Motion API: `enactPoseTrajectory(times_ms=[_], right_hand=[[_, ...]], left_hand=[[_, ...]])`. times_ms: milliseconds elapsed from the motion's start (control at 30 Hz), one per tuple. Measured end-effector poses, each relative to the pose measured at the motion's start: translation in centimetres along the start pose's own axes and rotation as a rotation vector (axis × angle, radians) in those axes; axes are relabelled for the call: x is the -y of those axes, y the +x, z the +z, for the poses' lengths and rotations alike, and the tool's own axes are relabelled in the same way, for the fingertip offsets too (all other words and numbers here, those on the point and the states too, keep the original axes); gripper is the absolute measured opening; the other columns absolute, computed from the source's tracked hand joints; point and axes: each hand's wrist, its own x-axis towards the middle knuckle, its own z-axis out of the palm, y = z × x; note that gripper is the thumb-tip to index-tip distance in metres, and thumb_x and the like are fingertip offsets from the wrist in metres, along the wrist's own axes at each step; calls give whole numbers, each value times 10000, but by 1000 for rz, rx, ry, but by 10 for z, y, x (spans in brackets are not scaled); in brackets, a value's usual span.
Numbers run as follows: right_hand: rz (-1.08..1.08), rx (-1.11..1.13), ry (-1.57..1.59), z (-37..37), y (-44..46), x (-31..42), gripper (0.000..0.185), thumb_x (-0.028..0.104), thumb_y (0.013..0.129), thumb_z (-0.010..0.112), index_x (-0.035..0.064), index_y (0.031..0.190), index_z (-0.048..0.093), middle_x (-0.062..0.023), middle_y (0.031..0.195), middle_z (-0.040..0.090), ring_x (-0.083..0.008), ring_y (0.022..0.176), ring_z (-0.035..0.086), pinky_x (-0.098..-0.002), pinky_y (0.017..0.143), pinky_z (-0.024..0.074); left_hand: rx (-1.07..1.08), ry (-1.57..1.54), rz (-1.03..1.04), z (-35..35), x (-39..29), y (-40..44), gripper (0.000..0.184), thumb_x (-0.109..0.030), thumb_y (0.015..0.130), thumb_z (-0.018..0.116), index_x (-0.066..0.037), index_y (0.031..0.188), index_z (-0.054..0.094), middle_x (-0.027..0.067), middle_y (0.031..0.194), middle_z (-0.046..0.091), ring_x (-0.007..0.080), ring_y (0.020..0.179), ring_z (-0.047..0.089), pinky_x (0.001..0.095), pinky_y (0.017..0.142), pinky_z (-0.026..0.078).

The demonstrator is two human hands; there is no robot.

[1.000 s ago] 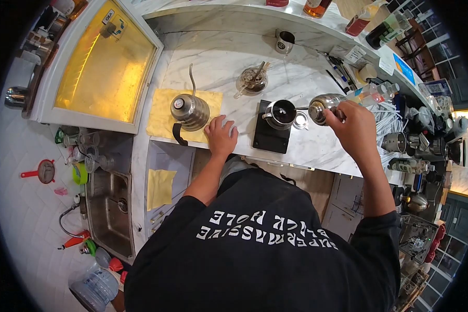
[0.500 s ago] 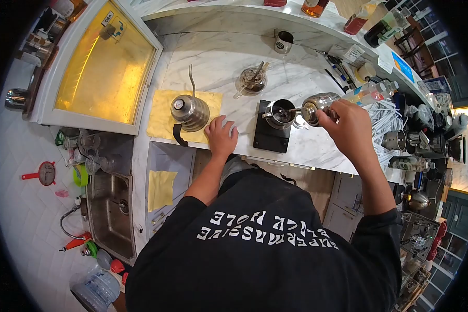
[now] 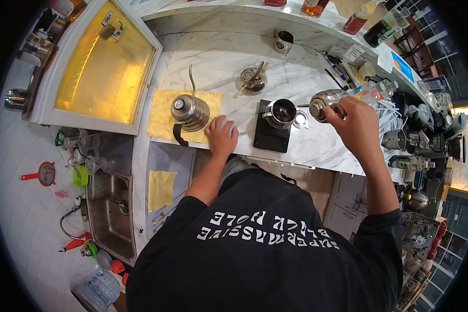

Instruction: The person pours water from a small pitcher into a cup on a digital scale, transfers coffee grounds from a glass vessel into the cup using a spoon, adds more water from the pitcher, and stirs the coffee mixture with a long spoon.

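Observation:
My right hand (image 3: 352, 120) is closed around a shiny silver-looking pot (image 3: 325, 99), held tilted with its narrow mouth toward a steel cup (image 3: 281, 114). Dark liquid shows inside the cup, which stands on a black scale (image 3: 271, 136). Between cup and pot, a small round silver piece (image 3: 300, 119) lies on the counter. My left hand (image 3: 222, 137) rests with fingers spread at the counter's front edge, on the corner of a yellow cloth (image 3: 158, 117). Beside it stands a steel gooseneck kettle (image 3: 194, 113) with a black handle.
Behind the scale sits a glass pot (image 3: 252, 81) with a spoon in it, and farther back a small metal cup (image 3: 283, 42). White straws (image 3: 387, 122) and plastic bottles (image 3: 372, 92) crowd the right side. A sink (image 3: 109, 208) is at left, below a yellow-paned cabinet door (image 3: 106, 62).
My right hand has drawn the pot to the right, away from the steel cup, uncovering the small round silver piece. My left hand stays in place.

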Motion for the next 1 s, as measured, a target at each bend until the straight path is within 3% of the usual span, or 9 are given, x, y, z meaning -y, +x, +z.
enactPoseTrajectory(times_ms=[367, 1000], right_hand=[[-53, -24, 67, 9, -11, 0, 349, 277, 862, 790, -5, 726, 635, -157, 735, 642, -366, 664, 631, -460, 609, 470], [-7, -16, 12, 7, -9, 0, 350, 298, 859, 775, -10, 733, 665, -160, 776, 671, -375, 715, 668, -483, 651, 512]], left_hand=[[-7, -7, 3, 1, 0, 0, 227, -242, 839, 756, -171, 1054, 757, 63, 1295, 615, 283, 1277, 521, 489, 1037, 359], [-17, -5, 12, 1, 0, 0, 228, -234, 842, 762, -164, 1058, 750, 67, 1296, 615, 291, 1276, 522, 508, 1054, 352]])
